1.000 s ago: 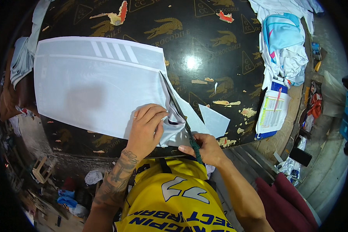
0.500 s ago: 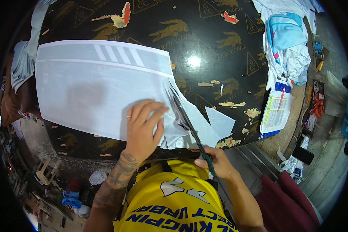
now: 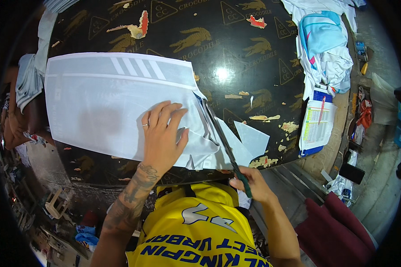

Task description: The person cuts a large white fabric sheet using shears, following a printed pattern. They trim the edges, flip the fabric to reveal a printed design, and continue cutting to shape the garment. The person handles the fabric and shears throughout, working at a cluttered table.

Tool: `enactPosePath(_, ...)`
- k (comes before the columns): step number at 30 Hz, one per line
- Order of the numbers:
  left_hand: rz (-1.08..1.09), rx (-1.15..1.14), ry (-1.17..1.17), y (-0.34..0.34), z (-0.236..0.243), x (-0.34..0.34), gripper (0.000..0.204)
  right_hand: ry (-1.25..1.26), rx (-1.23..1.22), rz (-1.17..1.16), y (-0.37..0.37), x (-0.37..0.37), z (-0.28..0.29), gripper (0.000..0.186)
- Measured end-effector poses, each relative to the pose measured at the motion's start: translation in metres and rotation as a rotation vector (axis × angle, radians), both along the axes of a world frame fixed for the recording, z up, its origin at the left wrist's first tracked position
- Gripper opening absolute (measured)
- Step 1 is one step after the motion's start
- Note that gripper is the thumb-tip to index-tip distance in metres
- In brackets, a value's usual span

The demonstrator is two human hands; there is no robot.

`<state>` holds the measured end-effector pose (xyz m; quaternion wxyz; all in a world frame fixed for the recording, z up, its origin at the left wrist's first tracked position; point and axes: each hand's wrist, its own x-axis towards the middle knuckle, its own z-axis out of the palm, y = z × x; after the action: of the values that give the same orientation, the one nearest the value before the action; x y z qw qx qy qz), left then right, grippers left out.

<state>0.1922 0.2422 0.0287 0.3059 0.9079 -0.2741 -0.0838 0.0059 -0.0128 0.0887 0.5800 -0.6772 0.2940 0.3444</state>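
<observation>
A large white and pale grey fabric piece [image 3: 93, 95] with slanted white stripes along its far edge lies spread over the dark table. My left hand [image 3: 162, 131] rests flat on it, fingers apart, a ring on one finger. Dark scissors [image 3: 226, 149] with green-wrapped handles are gripped in my right hand [image 3: 257, 184] at the table's near edge. Their blades point away and slightly left, along the fabric's right side, where the cloth is cut and bunched into folds. Right of the blades lies a pale strip, with a pointed grey-white flap [image 3: 254, 137] beside it.
The dark tabletop [image 3: 236, 49] has gold prints and chipped patches. Along its right edge lie a pile of white and light-blue garments [image 3: 327, 40] and a clipboard with papers [image 3: 316, 124] and a red pen. Folded grey cloth [image 3: 30, 82] hangs at the left. Maroon fabric [image 3: 334, 227] sits lower right.
The scissors and my right hand have shifted slightly right, and the fabric's far right corner by the blade tips now folds outward. My left hand has moved slightly up and left, still on the cloth.
</observation>
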Motion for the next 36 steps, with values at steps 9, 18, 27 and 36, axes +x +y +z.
enactPosePath(9, 0.109, -0.038, 0.071, -0.056, -0.007, -0.067, 0.032, -0.069, -0.004, -0.15, -0.008, -0.03, -0.015, 0.048)
enactPosePath(18, 0.252, -0.181, 0.111, -0.024, 0.008, -0.075, 0.016, -0.086, 0.197, -0.262, 0.0, -0.013, -0.035, 0.042)
enactPosePath(27, 0.172, -0.251, 0.192, -0.005, 0.025, -0.072, 0.022, -0.062, -0.09, 0.218, -0.017, 0.006, -0.004, 0.046)
enactPosePath(36, 0.07, -0.26, 0.192, -0.005, 0.019, -0.062, 0.024, 0.004, -0.033, 0.029, 0.038, 0.065, -0.031, 0.054)
